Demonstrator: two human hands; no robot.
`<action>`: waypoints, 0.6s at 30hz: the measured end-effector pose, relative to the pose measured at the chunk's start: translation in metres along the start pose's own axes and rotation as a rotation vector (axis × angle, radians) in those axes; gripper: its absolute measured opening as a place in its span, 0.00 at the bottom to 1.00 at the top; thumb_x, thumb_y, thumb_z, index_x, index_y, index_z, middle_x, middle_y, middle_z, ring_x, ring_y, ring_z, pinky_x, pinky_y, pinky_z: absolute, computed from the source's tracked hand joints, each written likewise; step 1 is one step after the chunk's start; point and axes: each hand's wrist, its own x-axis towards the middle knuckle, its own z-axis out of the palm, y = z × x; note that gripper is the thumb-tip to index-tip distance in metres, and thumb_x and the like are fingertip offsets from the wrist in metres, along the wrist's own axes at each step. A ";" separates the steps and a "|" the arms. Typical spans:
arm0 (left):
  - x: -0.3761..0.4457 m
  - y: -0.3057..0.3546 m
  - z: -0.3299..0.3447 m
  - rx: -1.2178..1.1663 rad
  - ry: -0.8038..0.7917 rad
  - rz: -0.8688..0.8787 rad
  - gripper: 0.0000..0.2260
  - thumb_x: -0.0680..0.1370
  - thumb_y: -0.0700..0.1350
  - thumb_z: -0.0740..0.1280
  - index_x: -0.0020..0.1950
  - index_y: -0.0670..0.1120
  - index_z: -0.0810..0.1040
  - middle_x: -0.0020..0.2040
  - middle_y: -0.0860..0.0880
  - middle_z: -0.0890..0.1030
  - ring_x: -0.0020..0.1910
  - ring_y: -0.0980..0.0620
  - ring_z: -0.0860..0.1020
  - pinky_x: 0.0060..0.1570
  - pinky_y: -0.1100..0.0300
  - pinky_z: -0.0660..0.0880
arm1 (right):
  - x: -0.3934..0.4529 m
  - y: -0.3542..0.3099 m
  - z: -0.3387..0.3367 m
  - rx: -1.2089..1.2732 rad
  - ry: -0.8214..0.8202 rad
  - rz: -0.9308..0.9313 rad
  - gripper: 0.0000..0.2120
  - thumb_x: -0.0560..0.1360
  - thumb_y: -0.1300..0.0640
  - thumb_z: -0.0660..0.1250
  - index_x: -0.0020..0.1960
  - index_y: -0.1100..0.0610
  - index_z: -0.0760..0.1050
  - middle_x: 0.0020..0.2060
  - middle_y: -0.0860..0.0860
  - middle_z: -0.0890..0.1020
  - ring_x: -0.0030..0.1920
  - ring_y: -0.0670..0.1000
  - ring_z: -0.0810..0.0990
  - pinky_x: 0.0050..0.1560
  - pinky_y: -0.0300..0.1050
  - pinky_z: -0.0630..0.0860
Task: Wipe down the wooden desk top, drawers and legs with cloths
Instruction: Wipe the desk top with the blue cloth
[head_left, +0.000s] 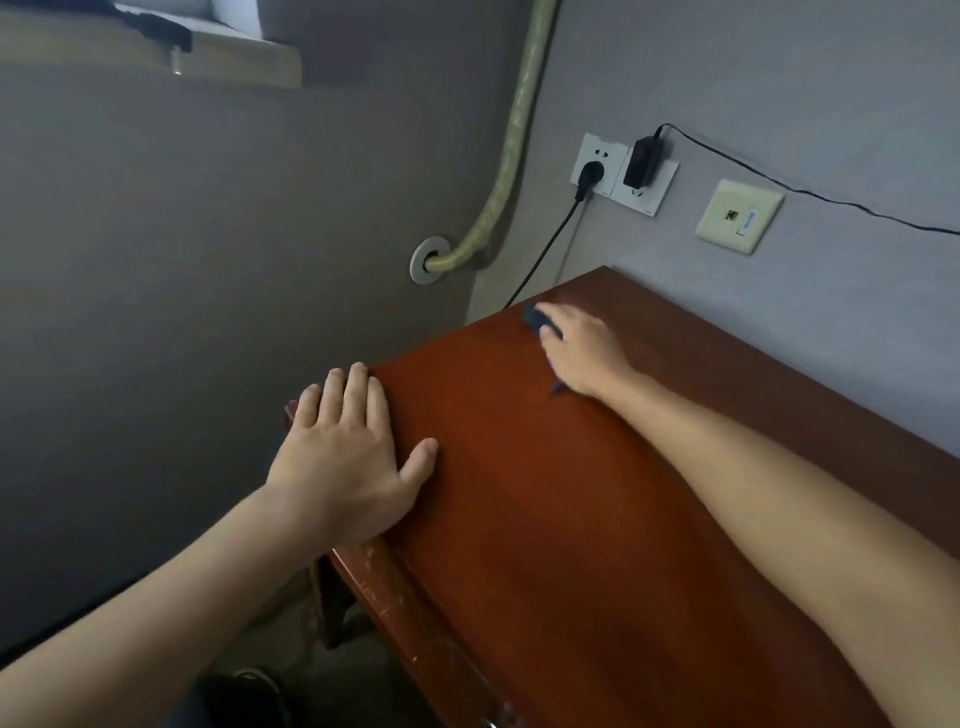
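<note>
**Two hands on the desk top**

The left hand lies flat on the left edge of the wooden desk top, fingers straight and close together. Farther right, near the back corner, the right hand presses a dark cloth on the wood, fingers curled over it.

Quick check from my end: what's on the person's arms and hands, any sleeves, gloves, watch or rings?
Nothing worn that shows. The left hand and right hand are bare, with no gloves, rings or watch visible. Both forearms are bare to the frame edge, with no sleeve in view.

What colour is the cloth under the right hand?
Dark blue cloth, seen in the head view.
</note>
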 end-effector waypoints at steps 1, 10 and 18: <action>0.003 0.005 0.001 -0.004 0.001 0.000 0.49 0.72 0.72 0.30 0.84 0.40 0.42 0.84 0.41 0.40 0.83 0.42 0.39 0.81 0.46 0.40 | 0.018 0.009 0.000 -0.031 0.000 0.083 0.21 0.86 0.51 0.55 0.78 0.53 0.67 0.76 0.52 0.71 0.75 0.55 0.69 0.72 0.48 0.66; 0.038 -0.020 -0.033 -0.470 0.411 -0.089 0.10 0.77 0.46 0.63 0.45 0.51 0.84 0.52 0.47 0.87 0.54 0.38 0.82 0.48 0.51 0.76 | -0.012 -0.098 0.026 0.028 -0.087 -0.276 0.22 0.84 0.56 0.60 0.76 0.60 0.69 0.73 0.58 0.73 0.73 0.57 0.70 0.71 0.44 0.61; 0.103 0.036 -0.021 -0.413 0.045 0.233 0.24 0.85 0.56 0.52 0.79 0.51 0.68 0.82 0.52 0.64 0.81 0.54 0.58 0.79 0.59 0.52 | -0.078 -0.026 -0.003 0.107 -0.094 -0.496 0.18 0.83 0.56 0.62 0.72 0.59 0.75 0.68 0.57 0.78 0.70 0.54 0.74 0.75 0.42 0.62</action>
